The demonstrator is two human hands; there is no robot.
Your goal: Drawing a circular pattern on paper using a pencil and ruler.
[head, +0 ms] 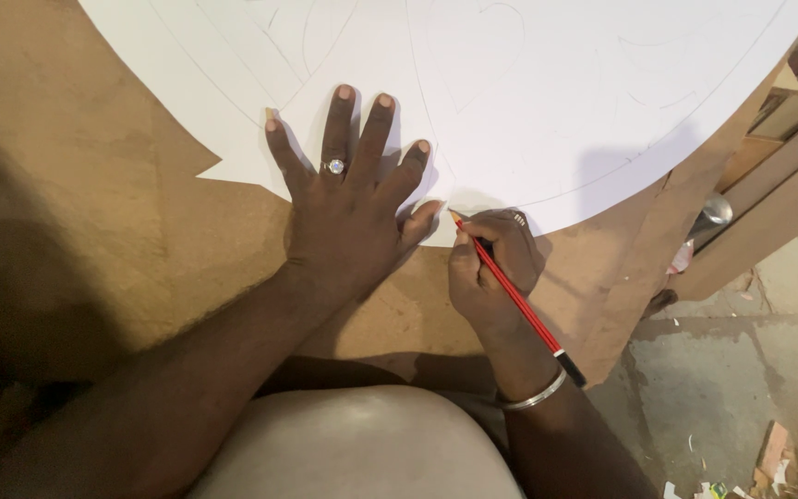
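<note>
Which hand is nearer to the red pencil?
Right. The right hand holds the red pencil; the left hand lies flat on the white sheet, beside the pencil tip.

White sheet [528,102] cut off by top edge, pencilled lines on it too faint to trace, part of its near edge hidden under left hand [348,208], pencil [514,296] middle hidden inside right hand [491,273], floor scraps [768,462] too small to identify.

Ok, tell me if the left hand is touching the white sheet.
Touching: the head view shows the left hand pressed flat, fingers spread, on the white sheet.
</note>
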